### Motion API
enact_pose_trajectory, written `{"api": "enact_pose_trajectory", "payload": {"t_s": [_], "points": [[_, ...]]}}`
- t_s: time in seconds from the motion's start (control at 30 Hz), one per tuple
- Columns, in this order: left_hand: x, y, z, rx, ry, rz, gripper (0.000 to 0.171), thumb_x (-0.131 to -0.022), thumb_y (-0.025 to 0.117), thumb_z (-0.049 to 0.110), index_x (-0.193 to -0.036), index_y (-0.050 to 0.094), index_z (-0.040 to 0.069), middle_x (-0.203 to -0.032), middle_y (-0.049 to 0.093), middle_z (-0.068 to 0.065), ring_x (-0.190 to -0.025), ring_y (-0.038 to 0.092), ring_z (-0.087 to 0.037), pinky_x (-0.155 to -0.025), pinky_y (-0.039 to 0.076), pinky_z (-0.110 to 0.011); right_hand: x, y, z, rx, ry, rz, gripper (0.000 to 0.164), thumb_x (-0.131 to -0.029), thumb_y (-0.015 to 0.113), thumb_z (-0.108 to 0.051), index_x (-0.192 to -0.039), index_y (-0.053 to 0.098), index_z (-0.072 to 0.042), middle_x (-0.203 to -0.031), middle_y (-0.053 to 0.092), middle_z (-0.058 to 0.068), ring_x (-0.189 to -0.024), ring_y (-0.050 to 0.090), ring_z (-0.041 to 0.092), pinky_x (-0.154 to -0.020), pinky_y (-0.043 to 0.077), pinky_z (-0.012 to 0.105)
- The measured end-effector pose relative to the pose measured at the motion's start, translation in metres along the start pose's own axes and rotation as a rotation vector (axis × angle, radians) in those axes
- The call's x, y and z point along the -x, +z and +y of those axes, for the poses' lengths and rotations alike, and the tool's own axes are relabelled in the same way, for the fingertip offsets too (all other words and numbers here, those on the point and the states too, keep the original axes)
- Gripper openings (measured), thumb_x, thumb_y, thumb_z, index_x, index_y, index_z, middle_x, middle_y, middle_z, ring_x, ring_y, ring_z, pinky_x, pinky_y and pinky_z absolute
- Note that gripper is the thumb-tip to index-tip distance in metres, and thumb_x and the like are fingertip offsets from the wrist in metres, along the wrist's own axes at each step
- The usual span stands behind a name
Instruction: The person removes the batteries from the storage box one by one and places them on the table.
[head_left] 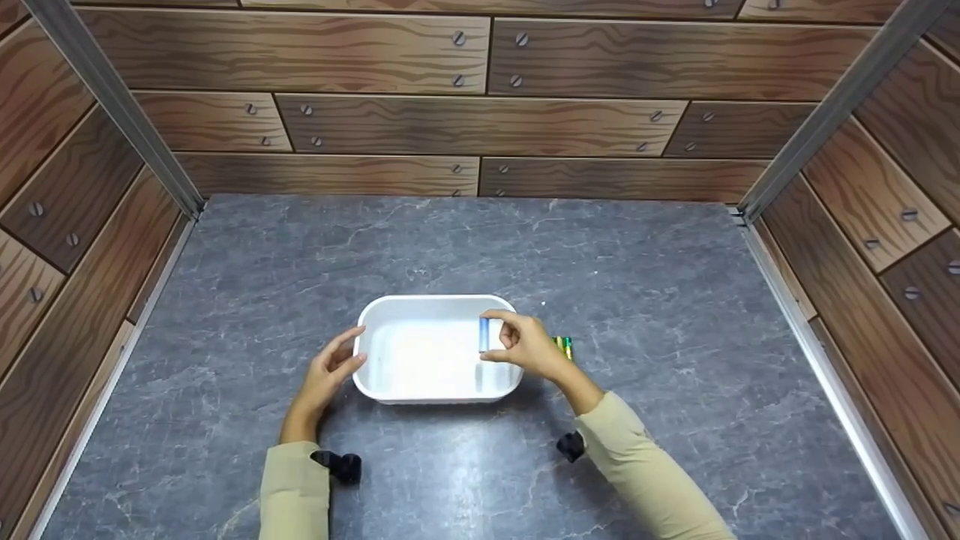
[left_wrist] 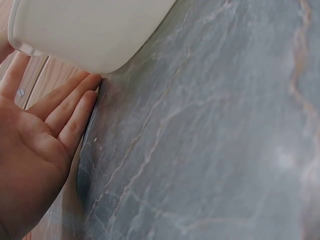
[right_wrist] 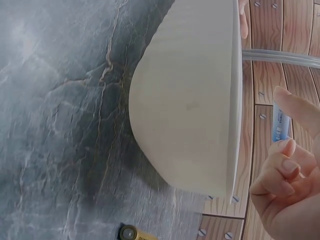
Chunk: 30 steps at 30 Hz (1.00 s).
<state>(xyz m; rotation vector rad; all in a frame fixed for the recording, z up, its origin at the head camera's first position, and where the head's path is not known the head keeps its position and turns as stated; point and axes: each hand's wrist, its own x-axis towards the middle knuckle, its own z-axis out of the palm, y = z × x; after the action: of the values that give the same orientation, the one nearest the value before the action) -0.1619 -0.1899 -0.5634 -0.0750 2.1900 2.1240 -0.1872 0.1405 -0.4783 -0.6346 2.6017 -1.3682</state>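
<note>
My right hand (head_left: pixel 529 346) pinches a light blue battery (head_left: pixel 484 335) by its two ends, between thumb and finger, over the right part of a white plastic tub (head_left: pixel 437 401). Dark print shows on the battery (right_wrist: pixel 280 125) in the right wrist view. At the tub's left end my left hand (head_left: pixel 324 375) holds the rim, thumb and index finger apart. In the left wrist view, the other fingers (left_wrist: pixel 67 107) of that hand reach out straight beside the tub's lower wall (left_wrist: pixel 95 37).
Right of the tub, partly hidden behind my right hand, green and gold batteries (head_left: pixel 564 346) lie on the grey marbled table (head_left: pixel 300 247). One gold battery (right_wrist: pixel 135 233) shows its end in the right wrist view. Wood-patterned walls (head_left: pixel 480 124) and metal posts (head_left: pixel 127 112) enclose the table.
</note>
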Motion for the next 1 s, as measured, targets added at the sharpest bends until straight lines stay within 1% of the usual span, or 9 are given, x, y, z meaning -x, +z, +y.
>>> {"api": "enact_pose_trajectory", "payload": {"t_s": [0.1,0.3,0.57,0.6,0.7,0.8,0.83,0.9,1.0], "points": [[0.0,0.0,0.0,-0.008,-0.001,0.003,0.049,-0.092,0.059,0.001,-0.14,0.049,0.003,-0.13,0.058,-0.03,-0.104,0.065,-0.012,-0.083,0.053,-0.02,0.002,-0.003,0.003,0.0,0.014,0.002,0.056,-0.074,0.082,-0.009,-0.123,0.06,0.003,-0.065,0.044,-0.004,-0.058,0.037,0.002,-0.057,0.034,0.015],[0.0,0.0,0.001,-0.003,-0.011,0.001,0.049,-0.092,0.059,0.001,-0.14,0.049,0.003,-0.131,0.058,-0.03,-0.104,0.065,-0.012,-0.082,0.052,-0.02,0.008,-0.012,0.009,-0.037,0.054,-0.001,0.058,-0.076,0.081,-0.01,-0.128,0.058,0.003,-0.066,0.042,-0.005,-0.059,0.037,0.003,-0.057,0.034,0.016],[0.0,-0.001,0.002,0.008,-0.018,-0.004,0.049,-0.092,0.059,0.001,-0.14,0.048,0.004,-0.132,0.057,-0.029,-0.097,0.064,0.0,-0.081,0.052,-0.018,0.015,-0.021,0.017,-0.089,0.074,0.002,0.058,-0.075,0.08,-0.005,-0.128,0.056,0.005,-0.067,0.042,-0.003,-0.058,0.038,0.003,-0.054,0.034,0.016],[0.0,-0.001,0.002,0.009,-0.018,-0.006,0.049,-0.092,0.059,0.001,-0.14,0.048,0.003,-0.132,0.057,-0.03,-0.096,0.064,0.001,-0.081,0.052,-0.018,0.017,-0.023,0.014,-0.097,0.082,-0.002,0.059,-0.076,0.079,-0.004,-0.128,0.055,0.007,-0.067,0.041,-0.003,-0.058,0.038,0.003,-0.053,0.034,0.015],[0.0,0.0,0.002,0.011,-0.016,-0.006,0.049,-0.092,0.059,0.001,-0.14,0.048,0.003,-0.132,0.057,-0.03,-0.096,0.064,0.003,-0.081,0.052,-0.017,0.019,-0.026,0.017,-0.106,0.084,-0.004,0.06,-0.076,0.078,-0.004,-0.13,0.054,0.007,-0.065,0.041,-0.004,-0.056,0.038,0.002,-0.051,0.035,0.015],[-0.001,0.0,0.001,0.015,-0.012,-0.009,0.049,-0.092,0.059,0.0,-0.14,0.048,0.002,-0.132,0.056,-0.031,-0.096,0.064,0.003,-0.081,0.052,-0.017,0.022,-0.029,0.021,-0.099,0.093,0.002,0.061,-0.077,0.079,-0.005,-0.131,0.053,0.008,-0.065,0.041,-0.004,-0.055,0.038,0.002,-0.051,0.036,0.016],[-0.001,0.0,0.001,0.017,-0.012,-0.008,0.049,-0.092,0.059,0.0,-0.14,0.048,0.002,-0.132,0.056,-0.031,-0.097,0.064,0.002,-0.081,0.052,-0.018,0.022,-0.029,0.027,-0.097,0.094,0.005,0.061,-0.077,0.079,-0.006,-0.131,0.053,0.006,-0.065,0.042,-0.005,-0.055,0.038,0.001,-0.051,0.037,0.016],[0.0,0.0,0.001,0.022,-0.01,-0.008,0.049,-0.092,0.059,0.0,-0.14,0.047,0.001,-0.132,0.056,-0.031,-0.097,0.064,0.0,-0.081,0.053,-0.018,0.023,-0.032,0.03,-0.097,0.111,0.009,0.062,-0.077,0.079,-0.007,-0.131,0.053,0.006,-0.065,0.042,-0.004,-0.055,0.039,0.002,-0.051,0.038,0.016],[0.0,0.0,0.001,0.026,-0.012,-0.008,0.049,-0.092,0.059,0.0,-0.14,0.047,0.001,-0.131,0.056,-0.032,-0.097,0.064,-0.001,-0.08,0.053,-0.019,0.025,-0.035,0.035,-0.119,0.133,0.014,0.063,-0.076,0.079,-0.005,-0.132,0.053,0.007,-0.066,0.043,-0.003,-0.056,0.039,0.003,-0.052,0.038,0.015]]}}
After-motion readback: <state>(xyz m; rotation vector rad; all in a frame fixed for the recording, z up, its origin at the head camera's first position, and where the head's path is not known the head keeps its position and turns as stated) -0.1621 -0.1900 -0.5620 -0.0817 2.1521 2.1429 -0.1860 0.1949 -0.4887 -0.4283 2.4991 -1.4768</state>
